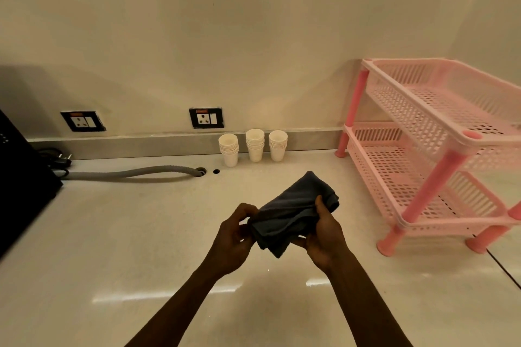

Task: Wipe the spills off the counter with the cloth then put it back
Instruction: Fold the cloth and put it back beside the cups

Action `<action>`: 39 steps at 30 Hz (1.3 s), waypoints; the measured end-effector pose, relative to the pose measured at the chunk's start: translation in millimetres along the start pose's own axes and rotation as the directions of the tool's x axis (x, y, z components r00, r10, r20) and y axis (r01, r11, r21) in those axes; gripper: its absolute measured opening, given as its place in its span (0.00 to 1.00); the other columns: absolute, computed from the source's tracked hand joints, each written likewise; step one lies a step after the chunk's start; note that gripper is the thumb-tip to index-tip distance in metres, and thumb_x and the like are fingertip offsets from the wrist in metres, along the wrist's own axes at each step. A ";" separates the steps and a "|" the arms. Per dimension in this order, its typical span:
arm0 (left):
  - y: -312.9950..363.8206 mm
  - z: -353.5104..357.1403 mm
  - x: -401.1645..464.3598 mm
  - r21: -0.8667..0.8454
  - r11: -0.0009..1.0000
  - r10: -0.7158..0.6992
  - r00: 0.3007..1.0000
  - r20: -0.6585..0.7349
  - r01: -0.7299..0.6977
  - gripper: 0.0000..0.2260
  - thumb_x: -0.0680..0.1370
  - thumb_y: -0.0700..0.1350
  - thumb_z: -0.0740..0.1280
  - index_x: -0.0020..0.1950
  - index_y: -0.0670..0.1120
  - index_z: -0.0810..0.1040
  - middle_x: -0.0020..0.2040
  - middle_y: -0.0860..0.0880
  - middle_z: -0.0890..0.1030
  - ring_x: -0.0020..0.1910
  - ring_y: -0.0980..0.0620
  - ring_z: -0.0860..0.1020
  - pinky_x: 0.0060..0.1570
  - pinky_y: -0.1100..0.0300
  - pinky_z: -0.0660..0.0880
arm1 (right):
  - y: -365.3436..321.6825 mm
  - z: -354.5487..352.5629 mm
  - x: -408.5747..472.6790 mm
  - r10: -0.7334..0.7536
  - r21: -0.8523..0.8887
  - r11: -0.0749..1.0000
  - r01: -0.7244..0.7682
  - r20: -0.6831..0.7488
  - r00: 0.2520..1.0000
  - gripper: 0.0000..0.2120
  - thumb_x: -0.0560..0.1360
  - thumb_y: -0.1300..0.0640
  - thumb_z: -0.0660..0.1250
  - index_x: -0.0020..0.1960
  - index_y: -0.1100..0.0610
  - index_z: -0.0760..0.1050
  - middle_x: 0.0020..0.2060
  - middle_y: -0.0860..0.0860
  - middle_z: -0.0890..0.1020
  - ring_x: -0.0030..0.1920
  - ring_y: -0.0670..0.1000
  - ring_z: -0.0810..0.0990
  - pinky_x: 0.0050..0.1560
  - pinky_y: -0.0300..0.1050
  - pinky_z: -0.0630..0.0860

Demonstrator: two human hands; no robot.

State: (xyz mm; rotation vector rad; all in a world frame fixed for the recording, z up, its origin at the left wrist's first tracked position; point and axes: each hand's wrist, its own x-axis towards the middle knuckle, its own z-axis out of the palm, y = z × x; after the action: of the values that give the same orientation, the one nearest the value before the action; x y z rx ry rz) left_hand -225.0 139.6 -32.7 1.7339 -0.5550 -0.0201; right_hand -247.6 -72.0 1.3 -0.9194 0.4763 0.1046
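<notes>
Head view is showing both hands, left hand [235, 236] and right hand [324, 236], pinching a folded dark cloth [293, 213] above the glossy pale counter [141, 234]; paper cups [255, 145] are lining its back edge, a pink rack [428, 155] filling its right corner.

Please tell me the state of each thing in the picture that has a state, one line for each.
cloth: folded, held above the counter
left hand: fingers closed on the cloth
right hand: fingers closed on the cloth
pink rack: upright, both shelves hold nothing
paper cups: three upright stacks
hose: lying on counter
</notes>
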 end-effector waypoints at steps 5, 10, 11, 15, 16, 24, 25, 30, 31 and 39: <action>6.4 -15.4 5.9 -0.166 0.979 -0.116 0.993 0.021 0.117 0.14 0.75 0.26 0.63 0.37 0.41 0.81 0.63 0.47 0.78 0.50 0.39 0.83 0.41 0.49 0.83 | 3.3 -11.3 5.0 0.004 0.001 1.000 -0.004 -0.028 1.000 0.11 0.81 0.45 0.61 0.57 0.50 0.75 0.55 0.56 0.82 0.55 0.62 0.82 0.38 0.57 0.82; -5.6 -21.6 11.9 -0.439 0.859 -0.318 0.946 -0.055 0.263 0.10 0.77 0.26 0.61 0.44 0.41 0.75 0.56 0.40 0.81 0.51 0.41 0.81 0.42 0.52 0.80 | 0.7 -26.7 10.3 -0.077 -0.093 0.993 0.072 -0.043 0.996 0.12 0.77 0.60 0.67 0.61 0.54 0.77 0.55 0.59 0.81 0.56 0.62 0.81 0.43 0.53 0.82; -8.9 -22.5 13.4 -0.557 0.769 -0.409 0.911 -0.055 0.312 0.08 0.79 0.30 0.60 0.49 0.42 0.74 0.56 0.39 0.81 0.49 0.41 0.81 0.42 0.51 0.79 | 0.1 -30.1 11.0 -0.086 -0.127 0.989 0.081 -0.033 0.996 0.13 0.76 0.63 0.67 0.60 0.55 0.77 0.55 0.59 0.81 0.55 0.62 0.81 0.44 0.53 0.82; -21.8 -18.7 19.3 -0.765 0.433 -0.652 0.751 0.099 0.477 0.16 0.80 0.52 0.66 0.65 0.47 0.77 0.60 0.38 0.81 0.56 0.37 0.80 0.47 0.45 0.81 | -0.4 -41.5 14.2 -0.097 -0.207 0.974 0.094 -0.006 0.995 0.18 0.73 0.70 0.67 0.61 0.59 0.74 0.58 0.62 0.78 0.54 0.63 0.80 0.45 0.54 0.81; -22.0 -15.0 21.0 -0.708 0.462 -0.680 0.726 0.104 0.534 0.19 0.78 0.56 0.69 0.65 0.48 0.77 0.60 0.39 0.81 0.57 0.37 0.81 0.47 0.46 0.82 | 0.1 -43.4 15.2 -0.098 -0.229 0.969 0.095 -0.002 0.995 0.20 0.72 0.71 0.67 0.63 0.59 0.73 0.59 0.62 0.77 0.54 0.64 0.79 0.45 0.54 0.81; -25.4 9.7 50.3 -0.481 0.616 -0.718 0.696 -0.015 0.625 0.18 0.75 0.36 0.73 0.63 0.45 0.76 0.61 0.36 0.80 0.53 0.42 0.82 0.41 0.57 0.79 | -2.1 -59.0 21.5 -0.149 -0.291 0.944 0.159 0.056 0.987 0.26 0.72 0.73 0.69 0.65 0.54 0.69 0.60 0.61 0.77 0.56 0.64 0.80 0.48 0.56 0.84; -25.9 9.5 53.5 -0.461 0.633 -0.704 0.710 -0.007 0.622 0.19 0.76 0.34 0.72 0.65 0.46 0.75 0.61 0.36 0.79 0.54 0.41 0.81 0.40 0.58 0.79 | -4.4 -61.6 23.6 -0.141 -0.277 0.949 0.151 0.058 0.988 0.28 0.72 0.68 0.72 0.67 0.51 0.69 0.60 0.59 0.78 0.57 0.64 0.80 0.51 0.60 0.83; -31.0 11.1 69.6 -0.422 0.681 -0.616 0.779 0.113 0.599 0.26 0.75 0.31 0.70 0.68 0.53 0.72 0.58 0.38 0.81 0.55 0.40 0.82 0.41 0.58 0.81 | -14.9 -69.4 39.8 -0.064 -0.240 0.970 0.033 -0.121 0.991 0.18 0.77 0.47 0.69 0.65 0.52 0.76 0.59 0.53 0.81 0.59 0.56 0.79 0.52 0.54 0.80; -31.6 13.0 74.0 -0.421 0.678 -0.620 0.776 0.113 0.603 0.26 0.75 0.32 0.71 0.68 0.52 0.72 0.58 0.38 0.81 0.55 0.40 0.82 0.41 0.58 0.82 | -15.7 -71.0 45.1 -0.118 -0.318 0.946 0.064 -0.154 0.981 0.15 0.77 0.50 0.70 0.63 0.51 0.77 0.59 0.53 0.81 0.58 0.56 0.79 0.49 0.52 0.80; -44.9 31.1 141.0 -0.287 0.714 -0.650 0.757 0.066 0.638 0.20 0.77 0.37 0.72 0.66 0.48 0.73 0.56 0.39 0.82 0.54 0.42 0.82 0.52 0.51 0.81 | -51.9 -76.1 106.1 -0.275 -0.505 0.853 0.130 -0.224 0.935 0.16 0.79 0.56 0.68 0.65 0.47 0.72 0.58 0.50 0.78 0.55 0.52 0.78 0.41 0.42 0.77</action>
State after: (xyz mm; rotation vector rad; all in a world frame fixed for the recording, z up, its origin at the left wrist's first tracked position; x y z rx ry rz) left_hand -94.2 64.4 -42.2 1.5472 0.1170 -0.5435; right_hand -164.8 -175.3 -45.7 -1.4889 0.6340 -0.1164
